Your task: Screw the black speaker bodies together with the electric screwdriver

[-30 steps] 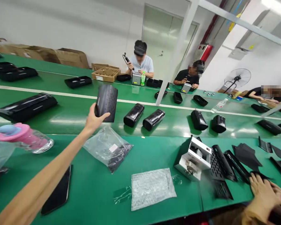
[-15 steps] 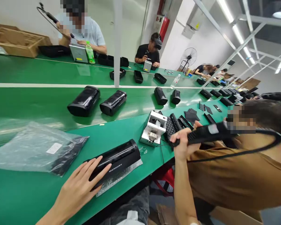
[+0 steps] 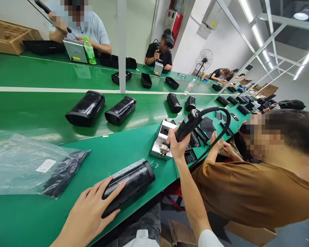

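Observation:
My left hand is wrapped over the near end of a black speaker housing, which lies on the green bench with a perforated grille facing up. A strip of clear plastic film shows along its far side. My right hand grips a black electric screwdriver, whose thick cable loops off to the right. The screwdriver's lower end points down at a small white-and-metal box, apparently a screw feeder. Whether the bit touches it I cannot tell; the hand hides part of the box.
A clear plastic bag with dark pieces lies to the left. Several black housings stand along the belt beyond. Loose black parts lie right of the box. A co-worker in a brown shirt sits close at my right.
My right hand has swung the screwdriver left and upright, over the white box. The housing under my left hand has rolled, so its grille now shows instead of the lettering.

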{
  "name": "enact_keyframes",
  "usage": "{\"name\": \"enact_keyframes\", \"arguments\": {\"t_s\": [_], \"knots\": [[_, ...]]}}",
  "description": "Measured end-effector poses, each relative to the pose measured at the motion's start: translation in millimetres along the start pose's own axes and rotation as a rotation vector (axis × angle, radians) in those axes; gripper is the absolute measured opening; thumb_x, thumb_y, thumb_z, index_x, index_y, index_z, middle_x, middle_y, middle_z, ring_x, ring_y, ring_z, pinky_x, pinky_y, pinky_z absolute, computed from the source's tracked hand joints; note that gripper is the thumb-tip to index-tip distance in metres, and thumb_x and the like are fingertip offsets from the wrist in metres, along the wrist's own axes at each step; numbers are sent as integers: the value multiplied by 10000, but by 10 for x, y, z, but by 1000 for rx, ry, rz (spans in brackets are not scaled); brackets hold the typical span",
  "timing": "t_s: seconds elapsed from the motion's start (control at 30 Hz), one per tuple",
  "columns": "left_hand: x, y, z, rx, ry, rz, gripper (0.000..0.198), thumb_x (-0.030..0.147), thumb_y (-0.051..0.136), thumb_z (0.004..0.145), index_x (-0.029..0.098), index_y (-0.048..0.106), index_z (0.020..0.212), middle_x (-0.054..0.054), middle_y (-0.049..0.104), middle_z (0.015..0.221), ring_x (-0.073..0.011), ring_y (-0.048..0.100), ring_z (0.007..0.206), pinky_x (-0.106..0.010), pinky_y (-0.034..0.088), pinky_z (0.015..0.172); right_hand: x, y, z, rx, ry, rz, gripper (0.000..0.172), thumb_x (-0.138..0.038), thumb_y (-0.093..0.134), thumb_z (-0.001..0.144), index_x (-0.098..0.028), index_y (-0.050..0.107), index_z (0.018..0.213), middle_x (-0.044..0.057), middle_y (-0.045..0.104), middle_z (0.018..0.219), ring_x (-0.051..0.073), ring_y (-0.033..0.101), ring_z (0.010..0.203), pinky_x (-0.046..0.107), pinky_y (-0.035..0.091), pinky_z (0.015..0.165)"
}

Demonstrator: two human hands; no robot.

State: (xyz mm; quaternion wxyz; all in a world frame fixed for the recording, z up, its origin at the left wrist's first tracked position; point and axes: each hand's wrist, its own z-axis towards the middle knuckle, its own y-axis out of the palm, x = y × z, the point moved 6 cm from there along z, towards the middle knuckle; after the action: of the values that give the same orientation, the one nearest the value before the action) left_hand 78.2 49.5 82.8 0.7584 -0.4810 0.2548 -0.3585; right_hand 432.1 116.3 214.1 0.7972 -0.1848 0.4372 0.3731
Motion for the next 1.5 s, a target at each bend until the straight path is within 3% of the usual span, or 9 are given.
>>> {"name": "enact_keyframes", "arguments": {"t_s": [0.1,0.23,0.4,0.53,0.67,1.0,1.13,1.3,1.5], "knots": [[-15,-27,-47,-11,17,-23,807,327,634,1042,441,438,1816,-139,743,1542,-368,759,1279,-477,550,1015,-170,-12,-112,-23,56,68,368,-400,835,952,-270,590,1194,-134,570,691,95,522,422,251,439,443],[-14,-60,-73,-41,2,-42,732,311,646,1043,443,541,1755,-142,731,1565,-377,751,1303,-488,561,1040,-649,-13,-190,-1,5,244,368,-385,807,992,-307,556,1250,-158,552,667,87,491,371,235,448,410],[37,-80,-55,-83,-30,-54,681,281,664,1078,440,569,1733,-169,694,1618,-382,731,1381,-519,562,1114,-938,313,-226,-152,-3,339,334,-370,826,1006,-302,595,1237,-148,573,676,84,493,360,228,469,370],[52,-109,-51,-57,-89,-134,684,345,745,1035,464,611,1695,-145,720,1591,-380,743,1364,-501,562,1116,-847,562,-251,-252,19,351,444,-348,817,1019,-316,584,1396,-154,595,672,89,509,376,225,497,388],[65,-81,-58,-89,-86,-115,701,355,786,1016,462,621,1689,-164,707,1605,-390,737,1377,-511,552,1121,-781,642,-263,-300,16,289,517,-377,810,1035,-314,554,1480,-158,590,649,100,507,379,246,496,414],[50,-46,-61,-48,-78,-126,733,451,813,1003,465,600,1704,-162,722,1576,-377,733,1366,-508,548,1111,-720,622,-322,-291,25,238,451,-459,814,1049,-291,574,1392,-142,590,640,112,498,378,264,490,405],[38,-42,-66,-26,-65,-145,720,423,774,1016,469,593,1711,-155,722,1581,-373,746,1346,-492,552,1089,-487,657,-487,-324,37,224,486,-495,815,1052,-292,533,1391,-139,581,658,120,516,401,270,495,425],[42,-62,-54,-73,-106,-146,700,344,770,1005,458,633,1682,-133,718,1606,-367,748,1348,-483,550,1124,-111,578,-771,-296,72,148,399,-556,780,1072,-294,511,1208,-134,525,707,97,489,446,258,485,457],[79,-140,-30,-77,-119,-180,658,383,775,1033,448,641,1674,-161,697,1626,-380,730,1394,-515,561,1149,64,466,-919,-284,88,122,399,-545,810,1053,-307,499,1133,-136,498,713,102,459,503,258,469,510]]}}
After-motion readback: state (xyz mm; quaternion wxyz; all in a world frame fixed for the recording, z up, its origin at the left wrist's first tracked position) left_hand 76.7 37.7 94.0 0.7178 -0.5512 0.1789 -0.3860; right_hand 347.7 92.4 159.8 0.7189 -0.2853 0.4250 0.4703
